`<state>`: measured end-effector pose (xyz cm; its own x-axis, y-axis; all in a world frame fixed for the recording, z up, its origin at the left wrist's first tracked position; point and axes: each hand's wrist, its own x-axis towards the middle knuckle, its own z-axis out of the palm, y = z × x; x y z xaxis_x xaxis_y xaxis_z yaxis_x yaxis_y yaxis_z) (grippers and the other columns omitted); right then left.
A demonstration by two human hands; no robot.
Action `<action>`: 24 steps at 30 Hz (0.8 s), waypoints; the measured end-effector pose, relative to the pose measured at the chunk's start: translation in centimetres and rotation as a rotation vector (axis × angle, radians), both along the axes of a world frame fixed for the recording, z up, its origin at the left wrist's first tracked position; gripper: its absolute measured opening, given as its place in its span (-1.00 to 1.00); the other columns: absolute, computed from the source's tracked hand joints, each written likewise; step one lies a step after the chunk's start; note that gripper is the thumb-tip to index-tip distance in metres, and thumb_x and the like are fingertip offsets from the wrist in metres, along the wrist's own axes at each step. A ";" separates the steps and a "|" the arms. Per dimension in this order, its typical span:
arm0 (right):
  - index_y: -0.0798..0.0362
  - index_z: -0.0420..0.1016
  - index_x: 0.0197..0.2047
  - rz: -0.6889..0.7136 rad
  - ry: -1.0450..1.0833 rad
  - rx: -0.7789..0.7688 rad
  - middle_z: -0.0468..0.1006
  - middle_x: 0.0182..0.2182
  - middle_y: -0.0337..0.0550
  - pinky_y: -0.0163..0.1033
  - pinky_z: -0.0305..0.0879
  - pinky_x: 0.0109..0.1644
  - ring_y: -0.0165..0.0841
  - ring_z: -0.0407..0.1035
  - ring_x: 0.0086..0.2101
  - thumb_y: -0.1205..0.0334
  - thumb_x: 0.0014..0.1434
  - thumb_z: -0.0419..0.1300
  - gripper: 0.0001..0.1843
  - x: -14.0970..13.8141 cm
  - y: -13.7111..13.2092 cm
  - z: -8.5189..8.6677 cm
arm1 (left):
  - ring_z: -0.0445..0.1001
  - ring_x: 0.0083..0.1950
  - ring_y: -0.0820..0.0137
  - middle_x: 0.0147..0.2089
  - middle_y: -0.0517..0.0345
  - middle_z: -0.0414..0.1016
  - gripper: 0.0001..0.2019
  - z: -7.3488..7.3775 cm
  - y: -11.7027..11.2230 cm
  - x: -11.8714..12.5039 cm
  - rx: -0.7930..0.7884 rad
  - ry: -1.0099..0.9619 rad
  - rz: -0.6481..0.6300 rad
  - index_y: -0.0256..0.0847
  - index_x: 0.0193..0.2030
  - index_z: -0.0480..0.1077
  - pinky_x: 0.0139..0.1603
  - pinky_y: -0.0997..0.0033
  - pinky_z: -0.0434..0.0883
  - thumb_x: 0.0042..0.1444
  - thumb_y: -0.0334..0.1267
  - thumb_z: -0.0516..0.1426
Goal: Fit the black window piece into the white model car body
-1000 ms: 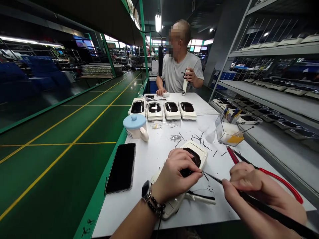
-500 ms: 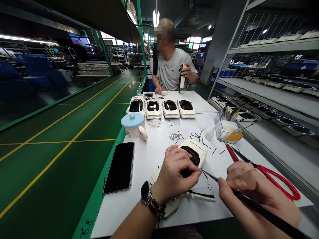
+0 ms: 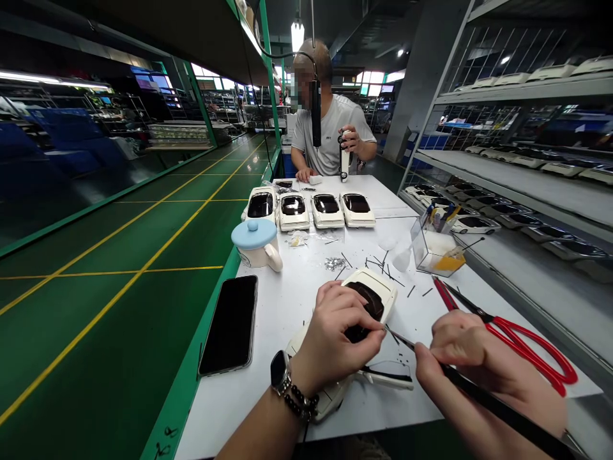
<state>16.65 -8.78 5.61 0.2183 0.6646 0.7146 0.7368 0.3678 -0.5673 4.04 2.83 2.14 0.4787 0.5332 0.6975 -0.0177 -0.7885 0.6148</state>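
white worktable (image 3: 297,300) runs between a green factory floor and grey shelving stacked with toy cars. left hand (image 3: 338,338) is clamped over the white plastic toy car body with dark windows (image 3: 371,297), pinning it at the table's near edge. right hand (image 3: 472,367) grasps a thin black pointed tool (image 3: 407,343); compared with a second ago its tip has crept closer to the car's side by the left fingertips, so the work on that edge looks to be continuing. red-handled scissors (image 3: 522,345) lie just right of the hand, a black phone (image 3: 230,324) to the left, black slivers (image 3: 383,265) scattered beyond. a co-worker (image 3: 330,131) sits opposite, behind four finished white cars (image 3: 311,209).
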 end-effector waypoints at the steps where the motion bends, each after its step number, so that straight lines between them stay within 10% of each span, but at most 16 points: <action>1: 0.00 0.12 -0.42 0.003 0.002 0.002 0.25 -0.56 -0.28 -0.24 0.14 -0.41 -0.39 0.22 -0.45 0.48 0.05 0.20 -0.69 0.0 0.0 -0.1 | 0.49 -0.18 0.32 -0.49 0.19 0.47 -0.92 0.0 0.0 0.0 -0.003 0.002 -0.001 -0.21 -0.50 0.46 0.16 0.08 0.22 -0.05 -0.42 0.25; 15: 0.00 0.21 -0.41 -0.013 0.020 0.009 0.29 -0.52 -0.26 -0.23 0.14 -0.38 -0.39 0.23 -0.42 0.49 0.06 0.22 -0.74 0.5 0.0 -0.5 | 0.45 -0.21 0.31 -0.44 0.12 0.48 -0.95 0.0 0.2 -0.1 -0.137 -0.021 -0.047 -0.23 -0.48 0.51 0.06 0.11 0.29 -0.05 -0.39 0.28; 24: 0.02 0.29 -0.27 0.210 0.155 0.010 0.36 -0.44 -0.21 -0.24 0.26 -0.27 -0.37 0.26 -0.32 0.51 0.09 0.21 -0.76 3.5 0.5 -1.9 | 0.44 -0.21 0.31 -0.42 0.09 0.51 -0.97 0.3 0.3 -0.3 -0.349 -0.029 -0.110 -0.24 -0.46 0.54 0.02 0.18 0.30 -0.05 -0.40 0.29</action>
